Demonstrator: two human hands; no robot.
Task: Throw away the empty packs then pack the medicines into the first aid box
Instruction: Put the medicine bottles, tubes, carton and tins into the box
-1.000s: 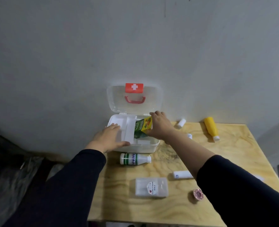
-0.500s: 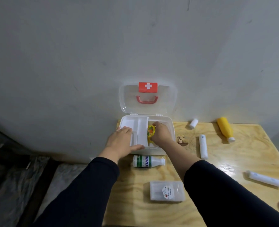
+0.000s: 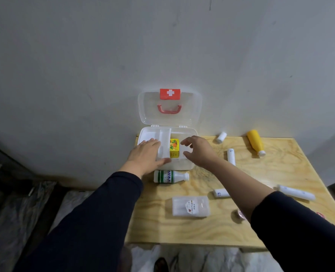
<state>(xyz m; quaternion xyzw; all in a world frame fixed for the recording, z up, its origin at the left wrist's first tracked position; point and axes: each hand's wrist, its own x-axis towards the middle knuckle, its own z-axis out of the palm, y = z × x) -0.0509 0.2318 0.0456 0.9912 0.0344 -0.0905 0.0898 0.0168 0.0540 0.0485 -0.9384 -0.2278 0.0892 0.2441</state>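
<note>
The white first aid box [image 3: 188,132] stands open against the wall, its clear lid [image 3: 194,107] upright with a red cross and handle. A yellow medicine carton [image 3: 174,148] lies inside it beside the white inner tray [image 3: 163,138]. My left hand [image 3: 146,154] rests flat on that tray at the box's left side. My right hand [image 3: 199,152] hovers just right of the carton, fingers spread and holding nothing. A white bottle with green stripes [image 3: 170,176] lies in front of the box.
On the wooden table [image 3: 211,230] lie a clear plastic pack [image 3: 191,206], a yellow bottle [image 3: 256,142], several white tubes [image 3: 231,156] and a small pink roll [image 3: 240,214]. The table's left edge drops to a floor covered in plastic sheeting [image 3: 15,216].
My right hand lowered the yellow carton into the box, let go of it and drew back a little to the right. My left hand stayed on the tray.
</note>
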